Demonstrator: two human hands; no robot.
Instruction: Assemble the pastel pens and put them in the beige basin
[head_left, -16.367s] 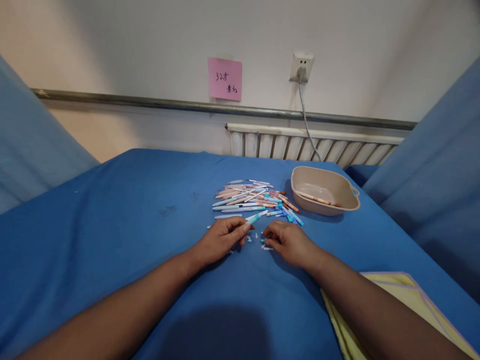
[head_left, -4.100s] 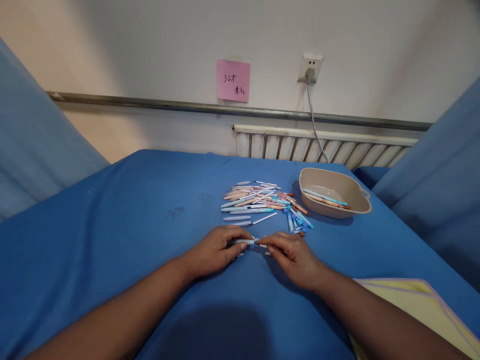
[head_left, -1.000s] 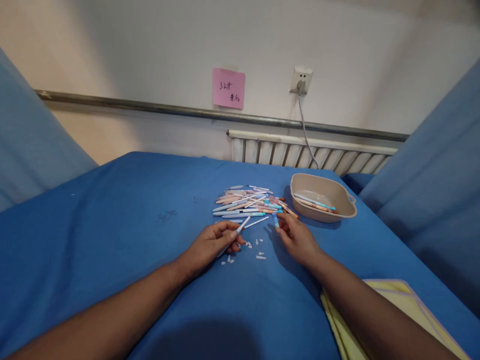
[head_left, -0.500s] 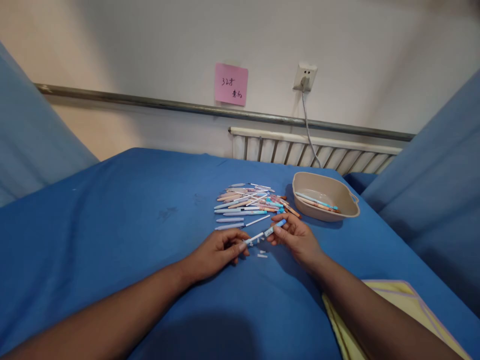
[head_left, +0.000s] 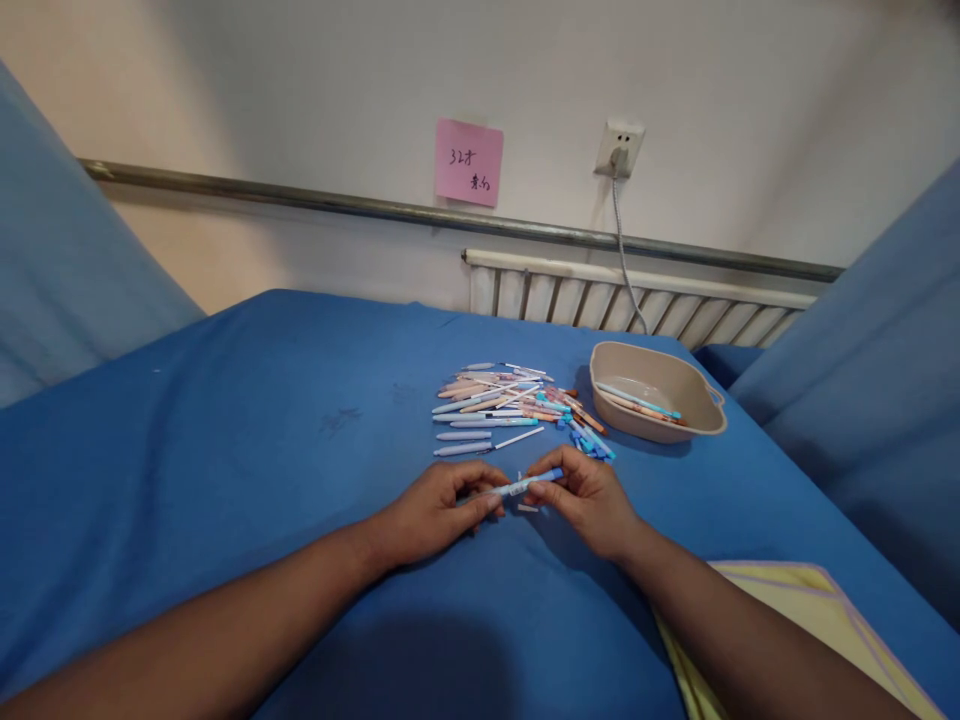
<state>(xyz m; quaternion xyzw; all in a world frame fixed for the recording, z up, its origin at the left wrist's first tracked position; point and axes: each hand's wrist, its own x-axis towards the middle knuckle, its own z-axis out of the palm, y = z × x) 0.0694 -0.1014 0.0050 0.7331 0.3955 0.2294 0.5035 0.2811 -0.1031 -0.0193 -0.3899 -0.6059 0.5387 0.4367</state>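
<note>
A slim pen with a printed band and a blue right end is held between my two hands, just above the blue cloth. My left hand pinches its left part, and the fingers cover that tip. Closed around the blue end is my right hand. Under the pen, small white pieces lie on the cloth, partly hidden. Beyond my hands is a pile of pen parts: barrels, white refills and coloured pieces. Several blue pieces sit at the pile's right side.
A beige basin with a few pens in it stands to the right of the pile. Blue cloth covers the table. A yellow cloth lies under my right forearm. A radiator and metal rail run along the wall.
The white refill that showed between my hands is no longer visible; the pen's parts have come together. My right hand has moved slightly down, uncovering the blue pieces behind it.
</note>
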